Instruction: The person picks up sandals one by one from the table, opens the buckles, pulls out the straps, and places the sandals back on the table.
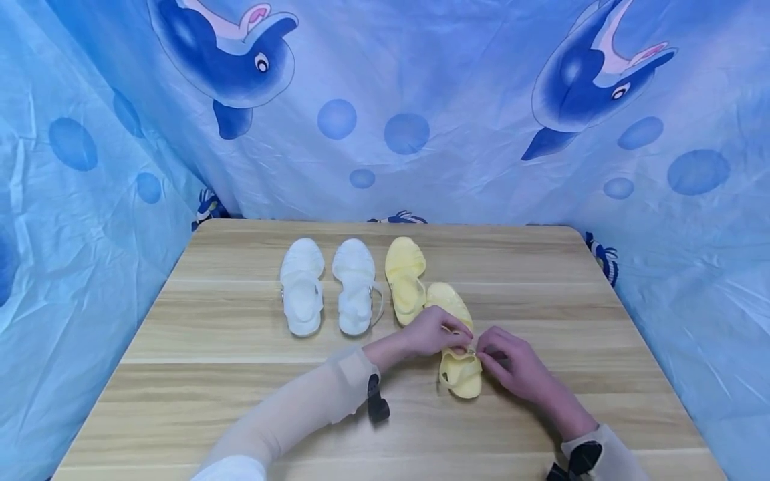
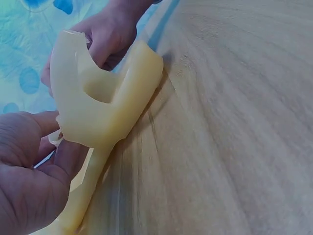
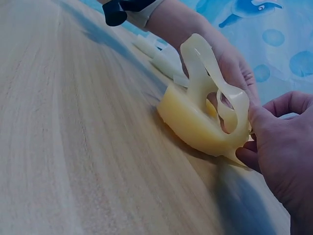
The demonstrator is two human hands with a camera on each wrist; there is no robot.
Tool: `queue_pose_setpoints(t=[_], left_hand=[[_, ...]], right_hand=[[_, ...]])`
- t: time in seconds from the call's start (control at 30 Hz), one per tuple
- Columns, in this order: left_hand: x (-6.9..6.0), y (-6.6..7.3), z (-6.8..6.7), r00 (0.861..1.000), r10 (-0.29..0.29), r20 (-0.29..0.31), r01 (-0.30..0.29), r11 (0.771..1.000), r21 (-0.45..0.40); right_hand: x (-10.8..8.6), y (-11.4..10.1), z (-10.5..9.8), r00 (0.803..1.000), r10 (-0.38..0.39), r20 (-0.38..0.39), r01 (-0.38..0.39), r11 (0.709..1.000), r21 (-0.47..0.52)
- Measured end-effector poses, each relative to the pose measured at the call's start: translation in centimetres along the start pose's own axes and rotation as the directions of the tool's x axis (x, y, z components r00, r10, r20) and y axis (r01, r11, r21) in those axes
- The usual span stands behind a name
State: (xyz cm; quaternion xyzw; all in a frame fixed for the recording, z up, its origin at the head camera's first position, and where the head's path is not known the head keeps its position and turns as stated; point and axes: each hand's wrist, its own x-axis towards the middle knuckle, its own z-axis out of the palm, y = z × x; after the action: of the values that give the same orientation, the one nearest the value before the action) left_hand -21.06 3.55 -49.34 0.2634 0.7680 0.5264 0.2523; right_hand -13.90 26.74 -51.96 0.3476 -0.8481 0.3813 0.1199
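Observation:
A yellow sandal (image 1: 448, 304) rests sole-down on the table, its toe pointing away, between my two hands. My left hand (image 1: 430, 332) reaches over it from the left, pinching the strap near the middle. On the sandal's right side, my right hand (image 1: 511, 361) pinches the strap by a small buckle, which the fingers mostly hide. The heel part (image 3: 195, 129) and its raised strap (image 3: 198, 54) show in the right wrist view. Just left of this sandal lies a second yellow sandal (image 1: 404, 257), toe away.
Two white sandals (image 1: 303, 257) lie side by side farther left, toes away; the right one has a loose strap (image 1: 379, 304). The wooden table (image 1: 240, 401) ends at a blue dolphin-print curtain (image 1: 469, 167) behind and at both sides.

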Motion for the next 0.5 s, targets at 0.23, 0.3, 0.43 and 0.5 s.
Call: queue_pose_setpoints(t=[0.23, 0.3, 0.43, 0.5], left_hand=[[0.2, 0.4, -0.4, 1.0, -0.011, -0.024, 0.009, 0.998, -0.068], [0.4, 0.6, -0.4, 0.999, 0.017, -0.031, -0.018, 0.999, -0.036], [0.9, 1.2, -0.1, 0.989, 0.149, -0.008, -0.146, 0.974, 0.176], [1.2, 1.9, 0.2, 0.979, 0.201, 0.017, -0.199, 0.944, 0.264]], right_hand=[[-0.3, 0.0, 0.4, 1.0, 0.01, -0.026, -0.011, 0.999, -0.041], [-0.3, 0.0, 0.2, 0.999, 0.003, -0.043, -0.004, 1.0, -0.024], [-0.2, 0.3, -1.1, 0.988, -0.02, -0.156, 0.027, 0.999, 0.04], [-0.1, 0.6, -2.2, 0.968, -0.015, -0.25, 0.027, 0.999, 0.044]])
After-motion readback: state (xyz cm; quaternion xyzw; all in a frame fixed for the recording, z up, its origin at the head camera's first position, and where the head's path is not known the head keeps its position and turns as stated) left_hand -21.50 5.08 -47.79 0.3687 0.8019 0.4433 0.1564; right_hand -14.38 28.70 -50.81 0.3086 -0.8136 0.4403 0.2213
